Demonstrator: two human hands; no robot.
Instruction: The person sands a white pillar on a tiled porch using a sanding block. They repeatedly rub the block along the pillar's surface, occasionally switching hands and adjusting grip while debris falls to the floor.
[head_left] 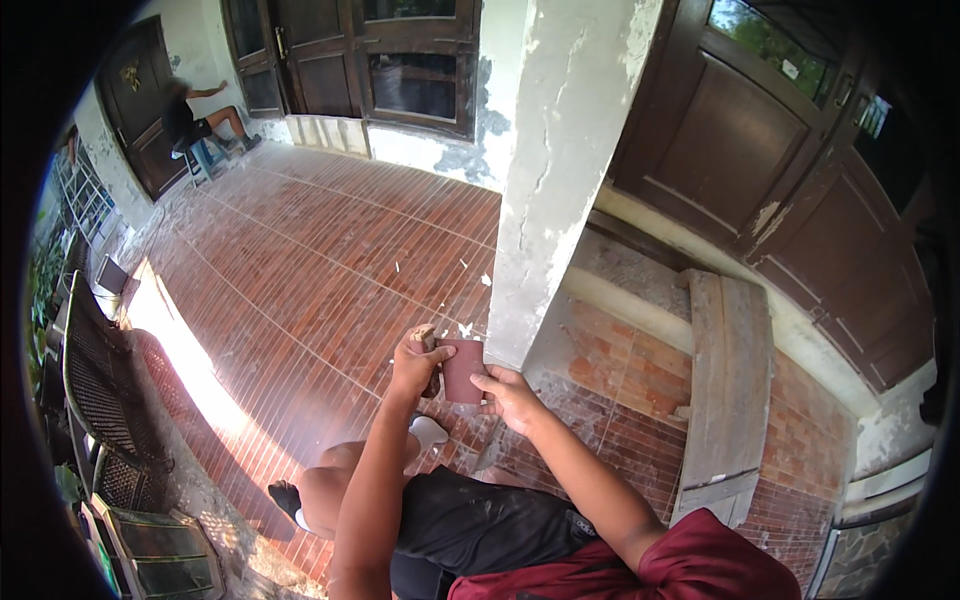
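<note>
A reddish-brown piece of sandpaper (463,372) is held up between my two hands, in front of my knees. My left hand (408,368) is closed, its thumb pressing the sheet's upper left edge. That same hand also grips a small, worn wooden block (424,338), partly hidden by the fingers. With thumb and fingers, my right hand (512,398) pinches the sheet's lower right edge. Behind the sheet, the fingers are mostly hidden.
A peeling white pillar (548,170) rises just beyond my hands. White flakes (465,329) lie on the dusty red tiles (330,240). To the right stands a wooden bench (728,380); at left are wicker chairs (105,370). Another person (190,115) sits by the far door.
</note>
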